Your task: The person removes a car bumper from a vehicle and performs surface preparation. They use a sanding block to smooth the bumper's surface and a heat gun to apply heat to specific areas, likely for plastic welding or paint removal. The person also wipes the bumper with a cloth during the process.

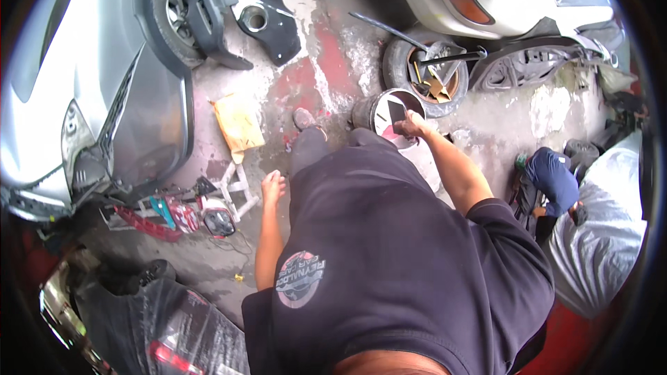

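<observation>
Head view: your right hand grasps dark flat piece at right rim of bucket; left hand looks empty, fingers loosely curled. Slack grip could drop piece inside; your forward step could knock bucket against wheel.

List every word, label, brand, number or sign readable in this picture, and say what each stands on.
Lettering on the round, pale-and-red printed emblem on the black short-sleeved cloth shirt: partly legible, wording withheld.
Yellow-brown paper package: no readable text.
Grey-and-white round bucket: no readable text.
Elsewhere: I make out no readable words, numbers or signs; any small markings are too small or blurred.
</observation>
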Demonstrator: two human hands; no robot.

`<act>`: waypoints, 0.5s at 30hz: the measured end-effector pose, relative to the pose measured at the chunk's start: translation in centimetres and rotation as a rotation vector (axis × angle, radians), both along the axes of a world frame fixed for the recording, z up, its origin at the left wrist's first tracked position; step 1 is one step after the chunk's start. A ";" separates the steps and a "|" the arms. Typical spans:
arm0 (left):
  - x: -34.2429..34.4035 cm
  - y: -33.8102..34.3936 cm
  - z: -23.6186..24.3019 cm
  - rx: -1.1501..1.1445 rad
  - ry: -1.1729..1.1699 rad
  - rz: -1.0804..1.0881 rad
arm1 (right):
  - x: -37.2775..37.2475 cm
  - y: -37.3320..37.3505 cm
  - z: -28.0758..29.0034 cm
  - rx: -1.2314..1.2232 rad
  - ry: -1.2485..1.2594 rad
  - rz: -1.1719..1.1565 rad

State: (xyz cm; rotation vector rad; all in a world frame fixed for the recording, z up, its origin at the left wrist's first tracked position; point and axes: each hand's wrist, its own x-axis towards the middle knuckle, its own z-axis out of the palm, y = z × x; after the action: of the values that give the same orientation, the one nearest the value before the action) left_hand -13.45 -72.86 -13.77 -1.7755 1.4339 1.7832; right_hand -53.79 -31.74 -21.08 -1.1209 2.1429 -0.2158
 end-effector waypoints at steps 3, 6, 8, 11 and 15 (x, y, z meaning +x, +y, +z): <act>-2.9 -8.2 0.7 -0.007 0.018 -0.129 | -1.3 -9.1 10.0 -0.056 -0.334 -0.478; -7.6 -14.4 0.6 -0.059 -0.040 -0.150 | -2.2 -13.9 14.2 -0.015 -0.286 -0.763; -10.5 -17.4 -0.6 -0.027 -0.026 -0.131 | -2.4 -13.6 11.2 -0.179 -0.078 -0.741; -15.5 -18.7 -1.1 0.002 0.045 -0.181 | -5.3 -14.9 15.5 -0.061 -0.409 -0.871; -25.1 -16.7 -0.8 0.045 0.072 -0.263 | -9.5 -10.4 10.7 -0.015 -0.429 -1.051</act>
State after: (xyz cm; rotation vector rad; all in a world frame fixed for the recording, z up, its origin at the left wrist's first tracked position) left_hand -38.59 -89.59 -14.57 -1.4373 1.5593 1.7415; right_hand -63.29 -42.11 -10.35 0.1542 2.1099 -0.8479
